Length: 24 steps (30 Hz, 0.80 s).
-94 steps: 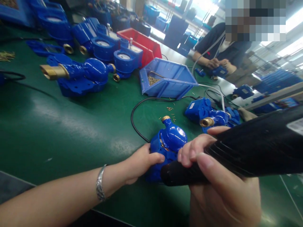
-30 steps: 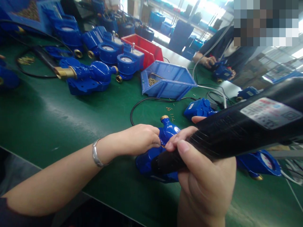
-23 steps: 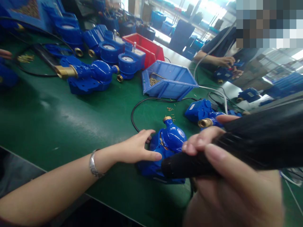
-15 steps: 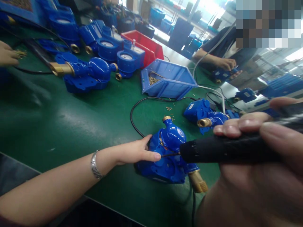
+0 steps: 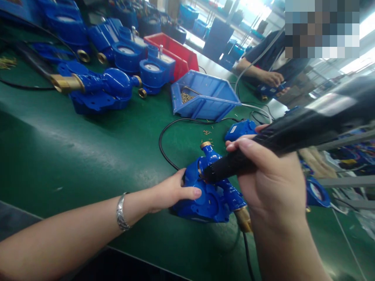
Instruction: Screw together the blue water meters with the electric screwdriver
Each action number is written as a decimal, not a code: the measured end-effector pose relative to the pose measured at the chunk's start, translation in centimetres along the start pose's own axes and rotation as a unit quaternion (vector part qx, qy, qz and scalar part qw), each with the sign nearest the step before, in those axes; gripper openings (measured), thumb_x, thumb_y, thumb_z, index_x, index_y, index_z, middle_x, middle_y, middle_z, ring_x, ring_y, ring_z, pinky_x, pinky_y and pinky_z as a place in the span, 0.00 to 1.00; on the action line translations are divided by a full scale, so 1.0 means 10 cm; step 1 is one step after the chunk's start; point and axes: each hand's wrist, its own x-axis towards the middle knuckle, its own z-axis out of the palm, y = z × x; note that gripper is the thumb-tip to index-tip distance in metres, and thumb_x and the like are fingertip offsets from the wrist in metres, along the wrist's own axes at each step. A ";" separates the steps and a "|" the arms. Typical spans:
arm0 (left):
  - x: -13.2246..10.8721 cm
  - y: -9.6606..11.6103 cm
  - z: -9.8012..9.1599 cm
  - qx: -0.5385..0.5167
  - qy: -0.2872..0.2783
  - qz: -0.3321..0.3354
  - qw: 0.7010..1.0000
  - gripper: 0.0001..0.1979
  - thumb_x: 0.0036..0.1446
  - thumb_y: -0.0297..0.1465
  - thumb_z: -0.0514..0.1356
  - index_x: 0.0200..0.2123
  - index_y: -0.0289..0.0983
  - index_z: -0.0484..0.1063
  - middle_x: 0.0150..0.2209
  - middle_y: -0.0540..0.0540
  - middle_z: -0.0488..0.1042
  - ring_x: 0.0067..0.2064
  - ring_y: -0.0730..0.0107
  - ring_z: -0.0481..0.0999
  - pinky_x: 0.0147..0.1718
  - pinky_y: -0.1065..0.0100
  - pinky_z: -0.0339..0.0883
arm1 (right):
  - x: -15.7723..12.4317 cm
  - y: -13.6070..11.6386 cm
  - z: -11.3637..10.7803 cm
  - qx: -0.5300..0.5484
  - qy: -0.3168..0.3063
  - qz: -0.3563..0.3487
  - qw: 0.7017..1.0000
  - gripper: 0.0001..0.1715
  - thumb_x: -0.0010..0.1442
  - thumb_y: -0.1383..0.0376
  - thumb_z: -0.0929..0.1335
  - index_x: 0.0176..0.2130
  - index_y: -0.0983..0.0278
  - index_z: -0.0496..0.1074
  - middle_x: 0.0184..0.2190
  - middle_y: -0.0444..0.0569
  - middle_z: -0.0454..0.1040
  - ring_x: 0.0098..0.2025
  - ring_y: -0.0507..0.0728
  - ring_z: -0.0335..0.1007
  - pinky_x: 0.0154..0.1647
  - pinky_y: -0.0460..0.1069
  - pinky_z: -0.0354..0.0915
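A blue water meter point(image 5: 205, 208) with brass pipe ends lies tilted on the green table, a black cable running from it. My left hand point(image 5: 175, 191) grips its left side, thumb on top and the other fingers hidden behind the body. In my right hand point(image 5: 269, 175) is a black electric screwdriver point(image 5: 281, 134), fingers wrapped round its barrel. The driver's nose meets the middle of the meter, by the rounded blue part; its bit is hidden from sight. A few loose brass screws point(image 5: 207, 132) are scattered on the table just beyond the meter.
Behind the meter stands a blue bin point(image 5: 209, 97) with small brass screws, and a red bin point(image 5: 175, 56) behind that. Several more water meters point(image 5: 102, 88) sit at the back left. Another blue meter point(image 5: 238, 128) is close behind my right hand. Across the table a co-worker's hands point(image 5: 274, 80) handle a blue part.
The screwdriver has swung down and left, its nose going from beside the meter onto its middle. My left hand keeps its hold. Another person's hand at the far left has left the view.
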 end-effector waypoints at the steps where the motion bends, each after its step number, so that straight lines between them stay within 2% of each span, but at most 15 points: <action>1: 0.00 -0.01 0.01 0.004 0.013 0.001 1.000 0.40 0.40 0.37 0.68 0.56 0.36 0.57 0.53 0.37 0.70 0.54 0.50 0.69 0.51 0.54 0.64 | 0.00 0.01 -0.01 0.004 0.000 0.028 1.000 0.21 0.39 0.74 0.72 0.33 0.62 0.64 0.22 0.37 0.71 0.24 0.51 0.69 0.33 0.50 0.68; 3: 0.00 -0.03 0.03 0.009 0.037 -0.003 0.999 0.42 0.39 0.38 0.69 0.56 0.35 0.55 0.54 0.35 0.69 0.54 0.48 0.69 0.50 0.53 0.64 | -0.02 0.04 -0.02 0.006 0.009 0.048 0.999 0.20 0.38 0.74 0.73 0.32 0.63 0.64 0.22 0.38 0.71 0.25 0.50 0.69 0.33 0.48 0.66; 9: 0.01 -0.09 0.05 -0.016 0.047 0.000 0.999 0.45 0.38 0.37 0.69 0.57 0.33 0.51 0.56 0.31 0.66 0.55 0.46 0.67 0.52 0.51 0.63 | -0.11 0.11 0.01 0.009 0.065 0.014 0.998 0.20 0.39 0.76 0.71 0.33 0.63 0.64 0.21 0.37 0.71 0.24 0.49 0.68 0.32 0.47 0.65; 15: 0.00 -0.08 0.05 -0.022 0.057 -0.006 0.998 0.46 0.37 0.37 0.70 0.57 0.34 0.52 0.55 0.31 0.67 0.55 0.45 0.68 0.51 0.50 0.63 | -0.13 0.18 0.03 0.007 0.055 -0.020 0.998 0.18 0.42 0.76 0.70 0.34 0.63 0.64 0.22 0.36 0.70 0.24 0.49 0.67 0.32 0.48 0.64; 24: 0.00 -0.07 0.05 -0.011 0.058 -0.013 0.998 0.44 0.37 0.36 0.69 0.56 0.33 0.52 0.55 0.31 0.66 0.55 0.45 0.67 0.50 0.51 0.64 | -0.15 0.21 0.03 0.005 0.071 -0.033 0.997 0.19 0.42 0.77 0.70 0.34 0.63 0.63 0.22 0.36 0.70 0.23 0.49 0.67 0.32 0.47 0.65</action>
